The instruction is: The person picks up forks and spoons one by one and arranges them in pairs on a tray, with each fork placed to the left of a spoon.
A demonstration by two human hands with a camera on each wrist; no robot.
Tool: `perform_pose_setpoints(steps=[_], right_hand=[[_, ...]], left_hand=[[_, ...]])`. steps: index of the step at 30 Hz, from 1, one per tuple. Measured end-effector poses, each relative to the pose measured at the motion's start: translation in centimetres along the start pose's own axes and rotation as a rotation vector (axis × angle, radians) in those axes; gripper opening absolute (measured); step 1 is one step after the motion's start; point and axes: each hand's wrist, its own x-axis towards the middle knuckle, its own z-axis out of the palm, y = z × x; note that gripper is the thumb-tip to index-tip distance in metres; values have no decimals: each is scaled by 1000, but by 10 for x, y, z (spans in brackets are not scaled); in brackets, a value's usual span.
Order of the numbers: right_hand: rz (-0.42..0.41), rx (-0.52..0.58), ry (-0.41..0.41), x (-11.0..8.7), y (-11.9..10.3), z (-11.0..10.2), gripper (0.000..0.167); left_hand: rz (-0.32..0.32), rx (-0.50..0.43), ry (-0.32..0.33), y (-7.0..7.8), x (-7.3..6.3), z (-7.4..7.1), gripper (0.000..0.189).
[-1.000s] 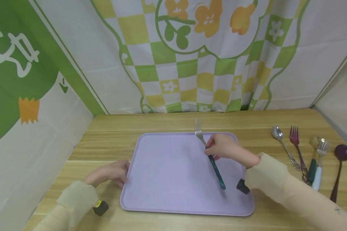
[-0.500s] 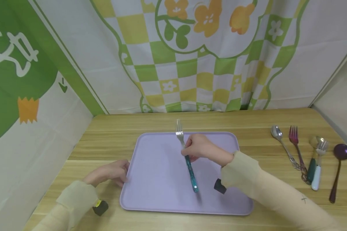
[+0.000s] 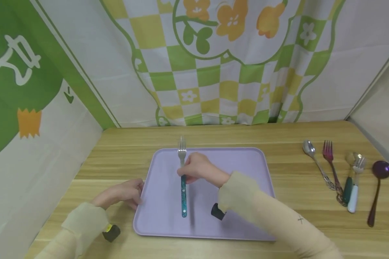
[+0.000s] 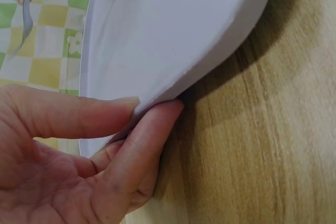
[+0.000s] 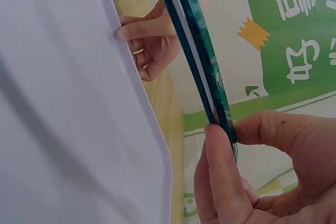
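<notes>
A fork with a teal handle (image 3: pixel 183 198) and metal tines is pinched in my right hand (image 3: pixel 198 168) near where handle and neck meet. It hangs over the left part of a lilac tray (image 3: pixel 162 208), tines pointing to the back. The right wrist view shows thumb and fingers of the right hand (image 5: pixel 252 177) squeezing the narrow sides of the teal handle (image 5: pixel 202 51). At the tray's left edge, my left hand (image 3: pixel 124 194) holds the rim. Close up in the left wrist view, thumb and index finger of the left hand (image 4: pixel 79 156) grip that rim (image 4: pixel 194 72).
On the wooden table's right side lie a silver spoon (image 3: pixel 317 162), a purple fork (image 3: pixel 331 162), a dark green-handled spoon (image 3: pixel 348 189), a white-handled fork (image 3: pixel 354 198) and a dark purple ladle (image 3: pixel 377 190). A checkered curtain (image 3: pixel 207 75) hangs behind the table.
The right hand has carried the teal-handled fork leftward across the tray, and the fork has turned from slanted to nearly straight front to back. The left hand has stayed on the rim.
</notes>
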Motion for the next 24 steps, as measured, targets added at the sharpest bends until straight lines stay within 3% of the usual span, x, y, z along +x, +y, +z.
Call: perform_pose_setpoints(steps=[6, 14, 24], right_hand=[[-4, 33, 1, 7, -6, 20, 17], [6, 58, 60, 19, -7, 45, 33], [31, 60, 94, 29, -3, 69, 17]], left_hand=[[5, -2, -1, -1, 0, -1, 36], [7, 2, -4, -2, 0, -2, 36], [3, 25, -6, 0, 2, -2, 39]])
